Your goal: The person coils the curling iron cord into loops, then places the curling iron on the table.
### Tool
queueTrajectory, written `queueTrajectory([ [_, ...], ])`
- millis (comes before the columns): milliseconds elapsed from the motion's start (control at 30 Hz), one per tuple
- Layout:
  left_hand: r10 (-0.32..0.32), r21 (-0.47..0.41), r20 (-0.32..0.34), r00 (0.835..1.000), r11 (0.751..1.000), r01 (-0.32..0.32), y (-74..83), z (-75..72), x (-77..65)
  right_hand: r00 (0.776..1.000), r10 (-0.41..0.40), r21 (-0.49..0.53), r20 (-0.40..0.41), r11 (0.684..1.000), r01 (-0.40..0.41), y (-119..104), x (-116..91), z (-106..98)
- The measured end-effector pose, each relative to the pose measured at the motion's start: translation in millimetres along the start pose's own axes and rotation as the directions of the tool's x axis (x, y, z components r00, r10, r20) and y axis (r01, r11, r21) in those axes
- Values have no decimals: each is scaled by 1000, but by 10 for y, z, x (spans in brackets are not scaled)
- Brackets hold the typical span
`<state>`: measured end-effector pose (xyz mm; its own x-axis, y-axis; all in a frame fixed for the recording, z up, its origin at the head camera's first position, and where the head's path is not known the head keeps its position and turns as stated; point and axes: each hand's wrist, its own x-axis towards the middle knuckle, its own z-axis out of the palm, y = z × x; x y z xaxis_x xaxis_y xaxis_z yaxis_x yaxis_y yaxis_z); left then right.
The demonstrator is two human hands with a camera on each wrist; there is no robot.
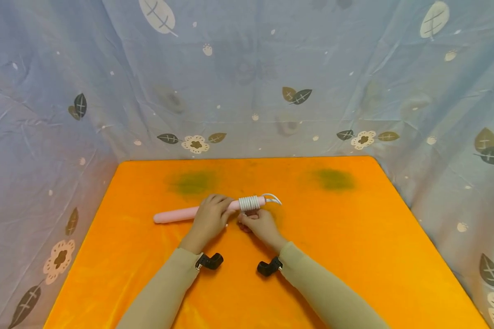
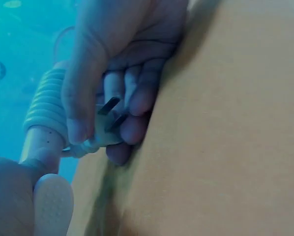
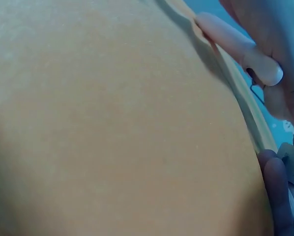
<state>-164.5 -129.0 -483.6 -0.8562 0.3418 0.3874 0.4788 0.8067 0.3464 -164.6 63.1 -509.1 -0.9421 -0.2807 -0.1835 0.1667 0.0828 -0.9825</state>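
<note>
A slim pink rod-shaped appliance (image 1: 174, 215), which looks like a hair styling iron, lies slantwise over the table. Its white cord (image 1: 249, 203) is wound in several tight coils around the right end, and a small loop of cord (image 1: 275, 197) sticks out beyond. My left hand (image 1: 211, 214) grips the rod just left of the coils. Below the coils, my right hand (image 1: 266, 227) holds the white plug (image 2: 103, 127) between thumb and curled fingers, its two prongs showing in the left wrist view. A pale dotted oval tab (image 2: 53, 202) shows beside my left hand.
An orange cloth covers the table (image 1: 337, 256), with two dark greenish patches near its far edge. Blue-grey curtains (image 1: 247, 91) with leaf and flower prints hang behind and at both sides. Each sleeve cuff has a black wrist camera (image 1: 211, 261).
</note>
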Motion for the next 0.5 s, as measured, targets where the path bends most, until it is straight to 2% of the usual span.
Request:
queueTrajectory([
  [167, -33, 1, 45, 998, 999, 33, -54, 54, 75, 999, 13, 14, -42, 1000, -13, -29, -7, 12],
  [333, -63, 22, 101, 993, 998, 61, -90, 101, 102, 995, -13, -63, -103, 998, 7, -21, -20, 47],
  [500, -66, 24, 119, 991, 998, 64, -119, 149, 94, 990, -24, -88, -139, 996, 12, 8, -33, 77],
])
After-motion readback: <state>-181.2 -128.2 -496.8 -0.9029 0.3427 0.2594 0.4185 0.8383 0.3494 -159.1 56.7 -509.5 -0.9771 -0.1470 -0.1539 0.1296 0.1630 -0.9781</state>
